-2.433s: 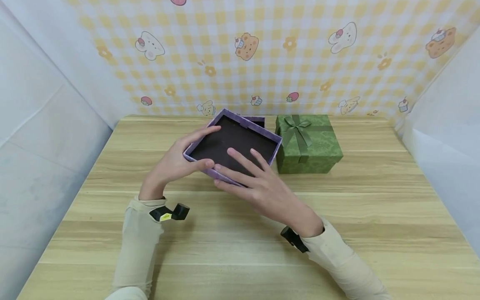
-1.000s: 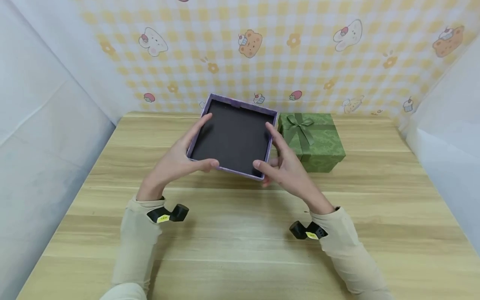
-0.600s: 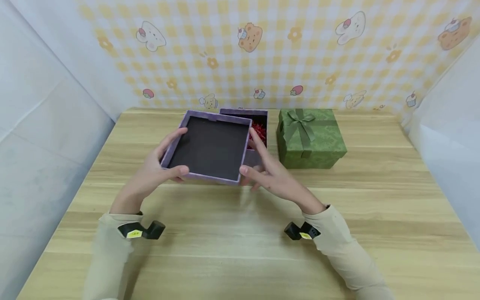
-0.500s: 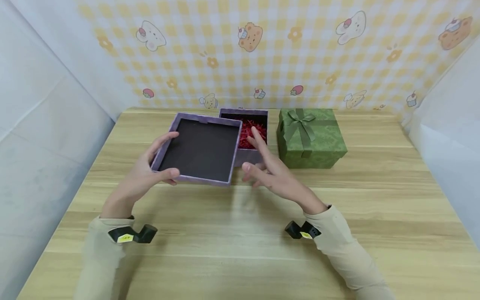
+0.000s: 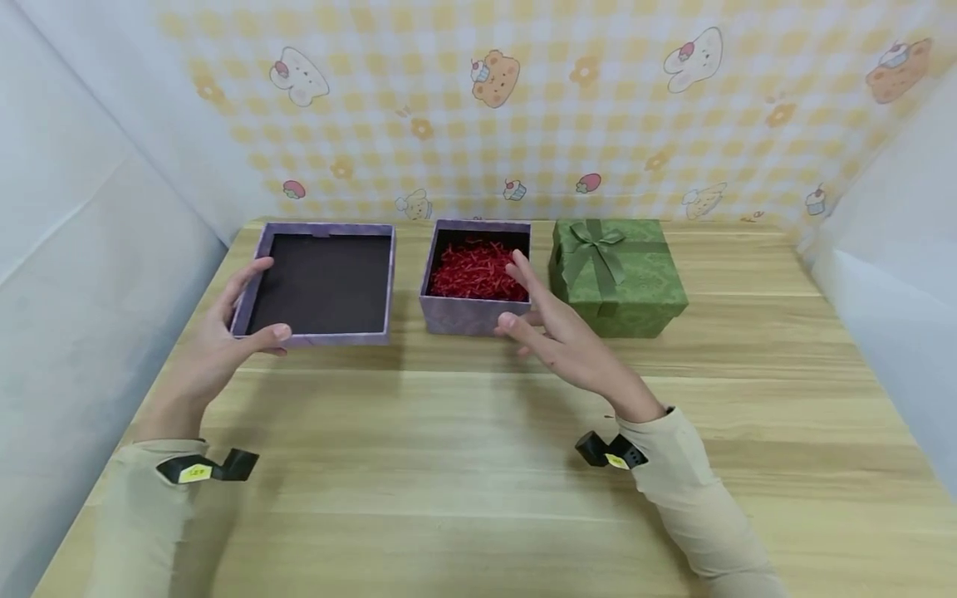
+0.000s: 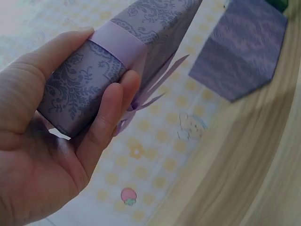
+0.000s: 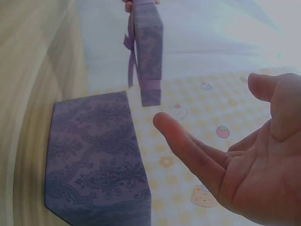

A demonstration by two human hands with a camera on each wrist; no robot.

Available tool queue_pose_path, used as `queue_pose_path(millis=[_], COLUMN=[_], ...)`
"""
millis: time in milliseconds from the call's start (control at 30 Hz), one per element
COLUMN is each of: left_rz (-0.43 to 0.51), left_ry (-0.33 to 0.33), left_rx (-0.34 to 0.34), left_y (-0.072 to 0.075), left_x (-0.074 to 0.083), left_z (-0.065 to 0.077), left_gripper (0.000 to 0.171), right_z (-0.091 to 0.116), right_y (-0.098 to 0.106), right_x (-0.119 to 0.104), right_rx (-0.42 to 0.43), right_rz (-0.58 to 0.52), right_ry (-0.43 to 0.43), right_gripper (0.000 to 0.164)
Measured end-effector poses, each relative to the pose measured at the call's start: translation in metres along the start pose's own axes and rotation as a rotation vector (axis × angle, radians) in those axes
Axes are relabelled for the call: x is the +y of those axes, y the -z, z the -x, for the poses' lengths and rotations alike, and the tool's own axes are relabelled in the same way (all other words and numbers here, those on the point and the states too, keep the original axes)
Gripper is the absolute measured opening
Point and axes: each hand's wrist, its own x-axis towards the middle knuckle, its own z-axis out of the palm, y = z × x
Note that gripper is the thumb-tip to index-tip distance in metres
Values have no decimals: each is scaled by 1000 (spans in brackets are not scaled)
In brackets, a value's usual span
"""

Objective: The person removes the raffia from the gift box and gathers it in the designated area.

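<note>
My left hand (image 5: 213, 340) grips the left side of a purple patterned box lid (image 5: 321, 282), held with its black inside facing up. In the left wrist view the lid (image 6: 84, 84) hangs clear of the table, a lilac ribbon and bow trailing beneath it. The purple gift box (image 5: 474, 317) stands uncovered at the back middle, filled with red shredded paper (image 5: 478, 270). My right hand (image 5: 568, 340) hovers at the box's front right corner, fingers spread and holding nothing; the right wrist view shows those fingers (image 7: 197, 155) loose beside the box (image 7: 96, 160).
A green gift box (image 5: 620, 282) with a green bow sits shut to the right of the purple box. Behind the wooden table (image 5: 463, 465) hangs a yellow checked cloth (image 5: 419, 91) with cartoon prints. White sheets (image 5: 67, 291) stand at both sides.
Earlier both hands held the lid over the box. The right hand has let go, and the left hand has carried the lid left, baring the red shredded paper.
</note>
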Motion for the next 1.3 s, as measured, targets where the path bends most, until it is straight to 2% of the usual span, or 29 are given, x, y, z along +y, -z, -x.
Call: queue_pose_path(millis=[167,300,500,600,767,967,1200,1300], left_rz=[-89,-112,-144,-152,-191,-240,-290,-274], left_ry=[62,120,162,190,242,206,244,225], left_rx=[18,21,32,19,-45,-74,-53,-74], left_y=[14,19,23,19,6,-4,-8,-11], left_x=[-11,-24,-42,-50,-61,-64,-67,-66], left_z=[-5,-7,-10,-15,-26,-38,-51,-56], left_gripper=[76,76,74,73,76,78,76,75], right_z=[-1,-2,-1,0,0,0,0,0], right_y=[0,-1,-1,0,0,1,1,3], right_x=[-1,-1,-2,-1,-2,-3,0,1], right_rx=[-12,-37,-41,-51,-70,-73,-66,-60], right_rz=[41,54,70,59,19,16,52,77], right_ry=[-24,-25,-6,-3,-31,-57,-39,-23], right_gripper=[70,72,73,72,73,76,73,72])
